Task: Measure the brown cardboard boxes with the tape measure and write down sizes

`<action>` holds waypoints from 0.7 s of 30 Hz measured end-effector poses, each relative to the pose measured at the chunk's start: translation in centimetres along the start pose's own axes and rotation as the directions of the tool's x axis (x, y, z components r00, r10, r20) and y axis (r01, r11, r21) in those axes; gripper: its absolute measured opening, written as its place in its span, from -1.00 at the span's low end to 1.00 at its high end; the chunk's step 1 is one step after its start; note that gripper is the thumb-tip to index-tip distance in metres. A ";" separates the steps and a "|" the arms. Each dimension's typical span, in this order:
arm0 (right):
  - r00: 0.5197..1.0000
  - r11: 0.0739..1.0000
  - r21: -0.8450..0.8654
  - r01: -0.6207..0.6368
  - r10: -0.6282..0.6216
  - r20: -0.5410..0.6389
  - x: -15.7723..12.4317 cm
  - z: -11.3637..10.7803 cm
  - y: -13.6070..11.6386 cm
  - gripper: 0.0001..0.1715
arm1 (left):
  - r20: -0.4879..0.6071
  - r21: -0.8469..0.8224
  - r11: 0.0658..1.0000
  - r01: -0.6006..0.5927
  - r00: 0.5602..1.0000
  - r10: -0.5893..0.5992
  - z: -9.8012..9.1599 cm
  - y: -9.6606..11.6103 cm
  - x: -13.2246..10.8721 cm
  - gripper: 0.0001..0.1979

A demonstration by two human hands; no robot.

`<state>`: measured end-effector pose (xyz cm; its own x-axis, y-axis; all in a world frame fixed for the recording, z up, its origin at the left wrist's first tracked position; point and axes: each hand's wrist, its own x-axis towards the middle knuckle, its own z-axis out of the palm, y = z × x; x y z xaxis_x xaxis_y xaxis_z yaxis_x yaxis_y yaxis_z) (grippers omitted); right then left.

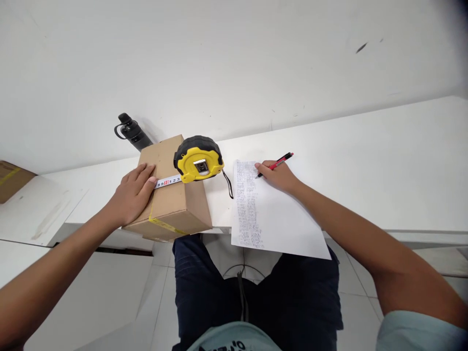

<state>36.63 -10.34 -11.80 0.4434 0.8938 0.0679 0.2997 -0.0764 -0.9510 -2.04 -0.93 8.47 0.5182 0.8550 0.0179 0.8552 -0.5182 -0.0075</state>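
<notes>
My left hand point(133, 197) lies over the top of a brown cardboard box point(166, 153), pressing down the white blade of a tape measure point(199, 158). The blade's near end is hidden under the hand, with the thumb beside it. The yellow and black case rests at the box's right edge, and its black wrist strap hangs to the right. In my right hand point(278, 173) is a red and black pen point(283, 159), its tip on a white sheet of paper point(285, 219). Rows of blue handwriting fill the sheet's left part.
A black bottle point(134, 132) stands behind the box, near the wall. Another cardboard box point(13, 180) is at the far left. The white table point(383, 170) runs along the wall; the paper hangs over its front edge above my legs.
</notes>
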 end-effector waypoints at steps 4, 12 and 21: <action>1.000 1.000 -0.022 0.004 -0.004 -0.008 0.1 0.1 0.2 -0.46 | 0.011 0.025 1.000 0.006 1.000 -0.006 -0.1 0.1 0.0 -0.21; 0.999 0.999 -0.042 -0.012 0.013 0.037 0.1 0.3 0.4 -0.58 | 0.021 0.031 0.999 0.019 1.000 -0.019 -0.3 0.4 -0.1 -0.19; 1.000 0.999 -0.034 0.000 0.000 0.007 0.3 0.3 0.7 -0.52 | 0.029 0.035 0.999 0.024 0.999 -0.025 -0.3 0.3 -0.1 -0.18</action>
<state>36.72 -10.03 -12.50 0.4378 0.8966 0.0660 0.3286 -0.0912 -0.9401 -1.81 -1.20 8.76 0.4962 0.8681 -0.0107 0.8672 -0.4962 -0.0417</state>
